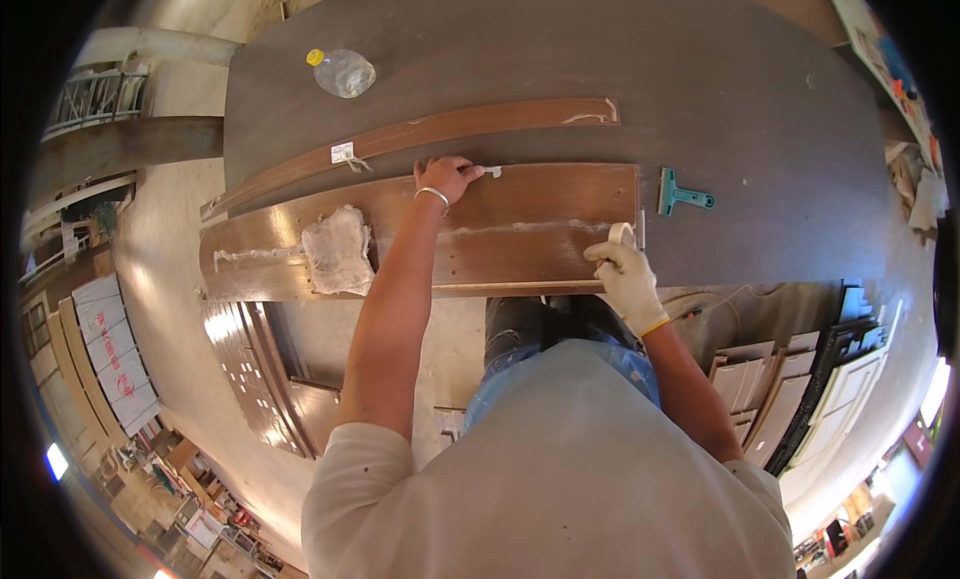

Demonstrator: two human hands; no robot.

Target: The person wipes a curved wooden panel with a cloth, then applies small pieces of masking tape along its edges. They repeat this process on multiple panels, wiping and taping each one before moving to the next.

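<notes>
A glossy brown wooden board point(500, 199) lies along the near side of the dark table, with a whitish smeared line running lengthwise over it. My left hand point(448, 177), bare and with a bangle at the wrist, pinches a small white strip point(492, 172), which looks like tape, at the board's far edge. In a pale glove with a yellow cuff, my right hand point(630, 279) is closed around a cream roll of tape point(621, 236) near the board's right end. A crumpled whitish cloth point(338, 251) rests on the board's left part.
Beyond the board lies a narrow brown strip point(480, 116) with a white label. A clear bottle point(345, 74) with a yellow cap lies farther back. To the right is a teal scraper point(685, 194). Panels point(775, 399) lean below right; a brown panel point(255, 369) stands below left.
</notes>
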